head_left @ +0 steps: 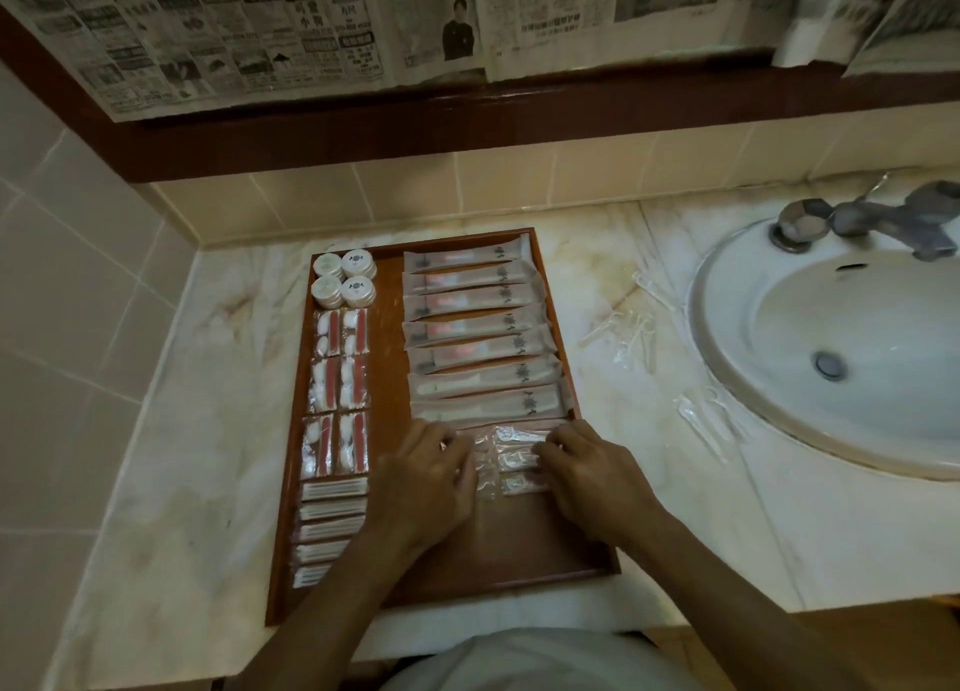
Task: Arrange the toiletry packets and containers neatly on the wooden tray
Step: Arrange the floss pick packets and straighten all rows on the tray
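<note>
My left hand [427,475] has its fingers curled down, the tips pressing on the left ends of the small clear packets [511,459]; my right hand [587,475] mirrors it, fingertips bent onto their right ends. Whether either thumb is pinching underneath, I cannot tell. The clear packets lie stacked in a short column between my two hands, each with its long axis running left to right across the wooden tray [524,545], in its right half, near the middle.

Just beyond them, the long frosted sachets [480,334] form a column toward the wall, all lying crosswise too, dark printed emblems at their right ends. Down the tray's left side I see four round white containers [344,278] at the far corner, then red-and-white packets [340,378] standing lengthwise in pairs, then narrow white packets [332,521] lying crosswise. The tray's own long axis runs from me toward the wall.

On the marble counter [208,378], loose clear wrappers [631,334] lie beside the sink [831,358].
</note>
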